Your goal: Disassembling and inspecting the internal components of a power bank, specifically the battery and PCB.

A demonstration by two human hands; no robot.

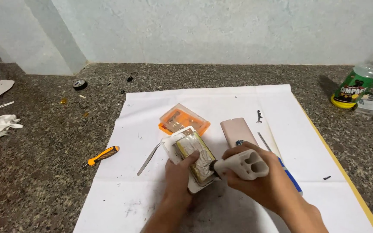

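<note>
While the left hand (178,174) clamps the opened white device (191,157) at the sheet's centre, thumb pressed on its foil-wrapped pack, the right hand (262,181) grips a white tool (242,165), its tip touching the device's 3 o'clock edge; a pink casing (237,130) lies at 1 o'clock

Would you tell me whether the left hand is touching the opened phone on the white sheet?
Touching. The head view shows the left hand gripping the opened phone, thumb lying across its foil-covered inside.
</note>
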